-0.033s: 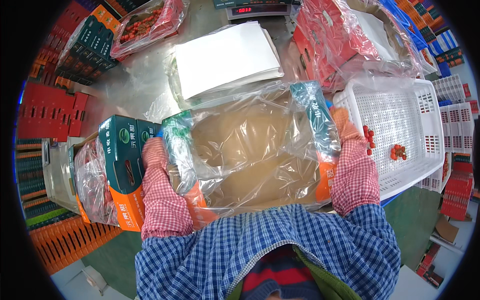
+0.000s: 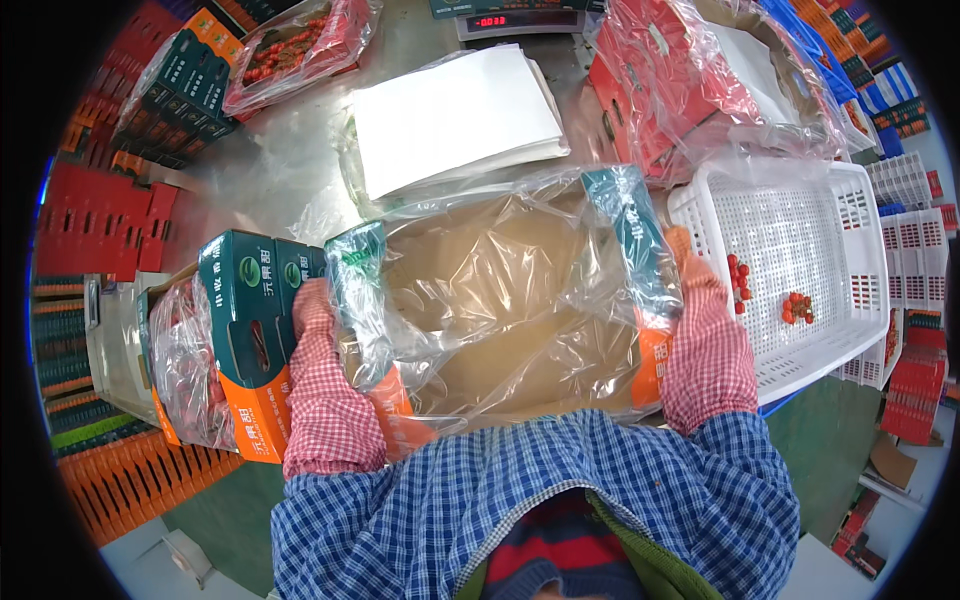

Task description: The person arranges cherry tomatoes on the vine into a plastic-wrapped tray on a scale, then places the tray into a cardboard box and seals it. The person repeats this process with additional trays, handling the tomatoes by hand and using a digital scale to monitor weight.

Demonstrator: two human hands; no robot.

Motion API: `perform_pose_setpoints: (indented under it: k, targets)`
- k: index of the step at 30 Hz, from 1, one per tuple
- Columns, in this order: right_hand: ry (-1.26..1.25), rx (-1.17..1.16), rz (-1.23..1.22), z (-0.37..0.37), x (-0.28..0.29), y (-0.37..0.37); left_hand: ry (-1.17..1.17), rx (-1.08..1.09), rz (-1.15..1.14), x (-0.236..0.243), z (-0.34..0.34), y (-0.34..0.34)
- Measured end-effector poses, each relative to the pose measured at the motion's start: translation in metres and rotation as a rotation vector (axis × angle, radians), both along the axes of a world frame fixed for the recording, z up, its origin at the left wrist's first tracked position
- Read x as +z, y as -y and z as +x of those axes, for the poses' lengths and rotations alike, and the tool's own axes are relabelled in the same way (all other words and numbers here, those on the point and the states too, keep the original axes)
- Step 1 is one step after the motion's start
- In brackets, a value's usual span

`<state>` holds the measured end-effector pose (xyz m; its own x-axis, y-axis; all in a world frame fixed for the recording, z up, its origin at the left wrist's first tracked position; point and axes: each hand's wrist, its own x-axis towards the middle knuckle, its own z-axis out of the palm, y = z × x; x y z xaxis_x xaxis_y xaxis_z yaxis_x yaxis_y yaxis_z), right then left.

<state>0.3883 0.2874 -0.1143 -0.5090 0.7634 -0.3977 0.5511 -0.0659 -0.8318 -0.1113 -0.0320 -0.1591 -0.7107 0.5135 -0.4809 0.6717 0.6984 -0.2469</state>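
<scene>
Directly before me sits a cardboard box (image 2: 655, 345) with green and orange sides. A clear plastic liner (image 2: 500, 255) covers its brown inside and hangs over its edges. My arms reach along its two sides in pink checked sleeve covers. The left sleeve cover (image 2: 330, 400) runs between this box and a filled green-and-orange box (image 2: 240, 330). On the other side, the right sleeve cover (image 2: 708, 350) lies between the box and a white plastic basket (image 2: 875, 260). Both hands are at the box's outer sides, their fingers hidden from view.
Small bunches of red cherry tomatoes (image 2: 797, 307) lie in the basket. Beyond the box is a stack of white paper sheets (image 2: 455, 120). A scale (image 2: 520, 22) stands at the back, a lined red box (image 2: 650, 90) back right, and a tomato-filled red box (image 2: 300, 55) back left.
Bits of blue glove that showed at both sides of the box are now out of sight. Both hands have shifted slightly, and the liner's folds lie a little differently.
</scene>
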Motion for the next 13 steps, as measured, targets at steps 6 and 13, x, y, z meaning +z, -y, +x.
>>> perform_pose_setpoints:
  k: [6, 13]
  targets:
    - [0.699, -0.049, 0.653, -0.008, 0.041, 0.064, 0.408, -0.05, 1.361, 0.058, -0.003, -0.028]
    - [-0.158, 0.36, 0.399, 0.092, 0.108, 0.215, 0.505, -0.794, 0.474, 0.18, 0.16, 0.134]
